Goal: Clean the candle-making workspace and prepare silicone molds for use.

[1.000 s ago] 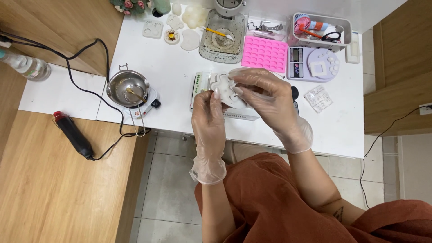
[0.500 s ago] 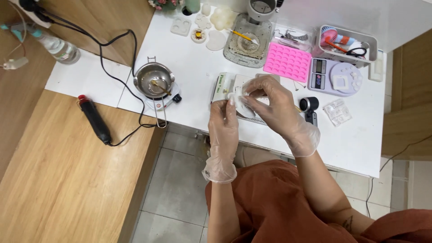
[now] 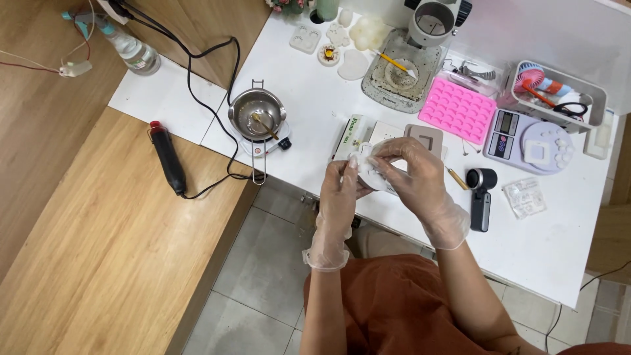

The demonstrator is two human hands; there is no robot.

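Right now I see both gloved hands meeting over the near edge of the white table (image 3: pixel 315 112), pinching one small white piece (image 3: pixel 369 172) between them. My left hand (image 3: pixel 340 195) grips it from the 7 o'clock side with the fingers curled up, and my right hand (image 3: pixel 413 176) closes over it from 3 o'clock, fingertips bent down onto its top. What exactly the piece is I cannot tell; most of it is hidden under the fingers.

Just past the hands, at 12 o'clock, lies a flat white box with a green edge (image 3: pixel 358 133), with a grey square mould (image 3: pixel 426 140) beside it. Further off at 1 o'clock sits a pink silicone mould (image 3: pixel 458 110), and at 2 o'clock a small digital scale (image 3: pixel 529 140). A black handheld tool (image 3: pixel 480 194) lies at 3 o'clock of my right hand. Out at 10 o'clock a metal pot (image 3: pixel 257 113) stands on a small heater, and a black heat gun (image 3: pixel 167 156) rests on the wooden bench at 9 o'clock.
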